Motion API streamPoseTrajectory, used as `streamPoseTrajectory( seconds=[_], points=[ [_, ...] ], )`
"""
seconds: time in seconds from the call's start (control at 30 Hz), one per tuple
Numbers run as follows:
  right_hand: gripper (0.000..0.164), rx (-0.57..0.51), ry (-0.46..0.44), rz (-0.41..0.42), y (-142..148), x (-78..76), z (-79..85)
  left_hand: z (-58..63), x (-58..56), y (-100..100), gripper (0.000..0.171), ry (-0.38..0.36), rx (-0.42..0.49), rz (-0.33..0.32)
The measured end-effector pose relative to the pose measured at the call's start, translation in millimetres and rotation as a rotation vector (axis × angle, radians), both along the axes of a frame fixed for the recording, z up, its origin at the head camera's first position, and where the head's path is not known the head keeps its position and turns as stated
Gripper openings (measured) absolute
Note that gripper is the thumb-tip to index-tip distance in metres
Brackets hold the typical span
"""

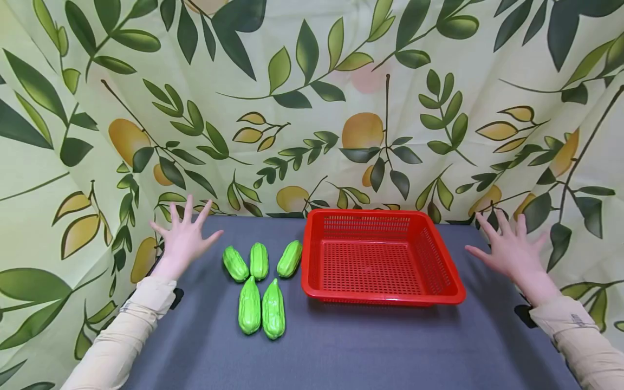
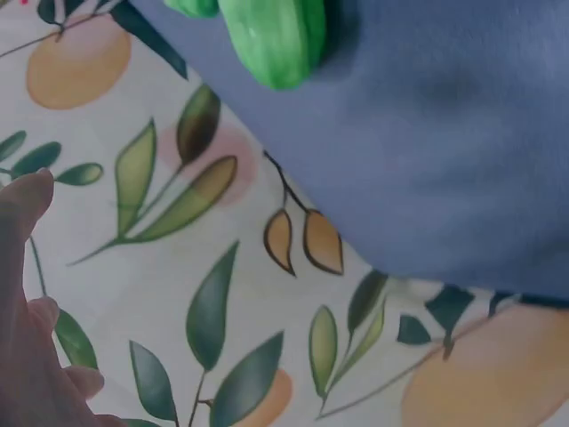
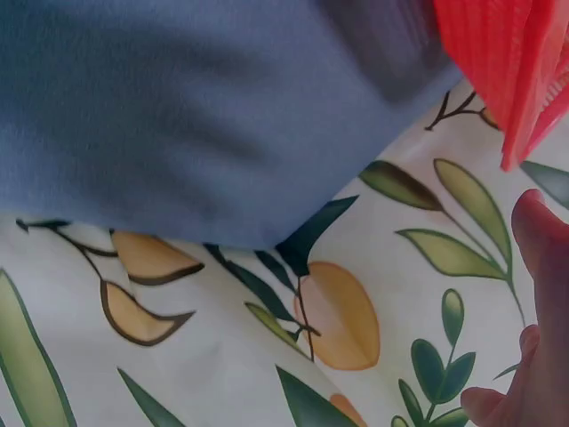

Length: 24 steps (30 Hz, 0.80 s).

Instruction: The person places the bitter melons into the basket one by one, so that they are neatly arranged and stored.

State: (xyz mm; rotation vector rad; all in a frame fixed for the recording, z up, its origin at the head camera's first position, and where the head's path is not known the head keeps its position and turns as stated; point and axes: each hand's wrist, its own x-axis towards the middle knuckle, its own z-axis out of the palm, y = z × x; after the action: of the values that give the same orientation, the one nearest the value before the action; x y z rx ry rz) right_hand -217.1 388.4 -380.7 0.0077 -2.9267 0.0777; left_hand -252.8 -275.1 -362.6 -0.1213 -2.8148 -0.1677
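Observation:
My left hand is spread wide, fingers straight, held above the left side of the table and left of the gourds. It holds nothing. Several bright green, ridged gourds, like bitter melons, lie on the table: three in a back row, including one gourd beside the basket, and two pointed ones, such as the front gourd, nearer me. A red plastic basket with perforated walls stands right of them, with nothing inside. Beyond its right side, my right hand is likewise spread and holds nothing.
The table has a blue-grey covering. A cloth printed with leaves and oranges hangs behind it and along both sides. In the left wrist view, a gourd lies near the table's edge.

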Motion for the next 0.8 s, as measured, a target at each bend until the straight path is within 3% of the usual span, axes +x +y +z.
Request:
streamPoseTrajectory(
  seconds=[0.5,0.8],
  points=[
    [0.091,-0.073,0.038,0.032,-22.7,30.0,-19.9,-21.9,35.5,18.5,0.081,-0.034,0.146,-0.023],
    [0.096,-0.174,-0.031,0.025,-42.7,55.0,-34.9,-35.3,56.2,28.5,0.081,-0.054,0.232,-0.032]
  ],
)
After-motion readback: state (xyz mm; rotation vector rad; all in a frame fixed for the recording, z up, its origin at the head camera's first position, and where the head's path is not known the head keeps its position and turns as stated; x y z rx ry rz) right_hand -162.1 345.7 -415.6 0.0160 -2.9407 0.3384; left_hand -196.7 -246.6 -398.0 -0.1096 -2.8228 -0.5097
